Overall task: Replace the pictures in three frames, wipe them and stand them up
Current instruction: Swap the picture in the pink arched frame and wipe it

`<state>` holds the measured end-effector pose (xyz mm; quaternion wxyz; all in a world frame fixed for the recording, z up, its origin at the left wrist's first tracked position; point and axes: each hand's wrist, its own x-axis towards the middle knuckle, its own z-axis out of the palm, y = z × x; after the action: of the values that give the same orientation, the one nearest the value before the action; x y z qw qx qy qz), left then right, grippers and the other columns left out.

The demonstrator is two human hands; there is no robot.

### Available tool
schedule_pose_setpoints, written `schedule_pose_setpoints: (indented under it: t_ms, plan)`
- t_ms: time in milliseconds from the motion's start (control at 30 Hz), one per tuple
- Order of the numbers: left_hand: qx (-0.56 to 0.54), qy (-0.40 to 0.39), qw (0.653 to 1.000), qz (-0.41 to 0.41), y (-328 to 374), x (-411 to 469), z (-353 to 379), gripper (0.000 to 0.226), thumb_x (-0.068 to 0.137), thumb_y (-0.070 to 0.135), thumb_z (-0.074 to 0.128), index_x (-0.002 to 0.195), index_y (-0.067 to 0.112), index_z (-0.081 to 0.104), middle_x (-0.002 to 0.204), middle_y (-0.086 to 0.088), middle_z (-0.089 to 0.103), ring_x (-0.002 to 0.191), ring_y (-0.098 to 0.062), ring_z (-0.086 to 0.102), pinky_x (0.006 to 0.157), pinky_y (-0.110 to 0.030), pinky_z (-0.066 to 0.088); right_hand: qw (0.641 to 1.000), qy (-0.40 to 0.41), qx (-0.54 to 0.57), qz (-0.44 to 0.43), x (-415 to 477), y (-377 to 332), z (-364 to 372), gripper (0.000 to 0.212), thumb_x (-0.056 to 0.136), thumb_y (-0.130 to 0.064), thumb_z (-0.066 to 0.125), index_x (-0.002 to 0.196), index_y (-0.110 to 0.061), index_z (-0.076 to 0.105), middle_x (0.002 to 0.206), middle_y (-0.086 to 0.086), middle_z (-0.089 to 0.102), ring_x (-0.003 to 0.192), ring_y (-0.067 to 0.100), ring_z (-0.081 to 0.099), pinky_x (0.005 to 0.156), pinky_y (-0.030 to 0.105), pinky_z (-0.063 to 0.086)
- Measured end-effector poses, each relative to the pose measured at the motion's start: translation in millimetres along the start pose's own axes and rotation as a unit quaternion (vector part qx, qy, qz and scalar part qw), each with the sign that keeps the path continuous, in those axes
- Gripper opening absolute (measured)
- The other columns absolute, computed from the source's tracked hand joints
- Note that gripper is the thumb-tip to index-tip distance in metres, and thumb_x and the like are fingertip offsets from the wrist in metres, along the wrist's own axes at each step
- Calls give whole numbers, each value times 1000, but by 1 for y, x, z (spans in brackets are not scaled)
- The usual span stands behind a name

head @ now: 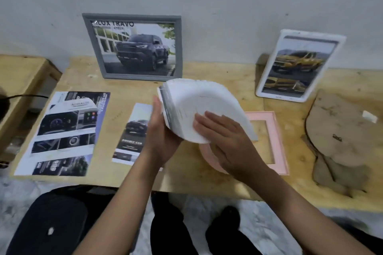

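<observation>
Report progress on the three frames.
Done: the grey frame and white frame stand against the wall with truck pictures. In hand: both hands, left hand and right hand, hold a blurred white sheet. Left: the pink frame lies flat, empty.

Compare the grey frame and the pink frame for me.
The grey frame stands upright against the wall, while the pink frame lies flat on the table. The grey frame holds a dark truck picture; the pink frame's opening shows bare wood. The grey frame is in full view; hands partly cover the pink one. Both are rectangular.
</observation>
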<state>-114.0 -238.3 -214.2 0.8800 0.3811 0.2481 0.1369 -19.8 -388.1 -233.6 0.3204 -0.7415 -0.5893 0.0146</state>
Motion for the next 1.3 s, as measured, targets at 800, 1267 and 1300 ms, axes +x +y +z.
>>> schedule_pose_setpoints:
  t_ms: [800,1267,1300]
  plan:
    - [736,86,666,83,-167,35,5,57,97,25,35,147,6,17,147,-11,28,133,-21,30,103,-20,32,962,-187,-11,199,-122,94,46,39,85,-22,39,116,-22,63,134,1,55,125,23,52,101,42,41]
    - [726,1,673,144,-220,81,148,32,89,18,58,120,15,61,131,-4,55,119,-22,54,100,-29,42,811,240,93,526,-182,255,-148,11,86,-24,61,87,-14,63,95,7,65,88,24,59,77,36,46]
    - [684,16,721,111,-227,87,170,34,94,21,51,127,15,54,134,-2,51,122,-19,49,103,-26,37,763,246,106,588,-190,275,-163,16,86,-26,62,89,-11,60,95,11,64,87,26,57,76,37,45]
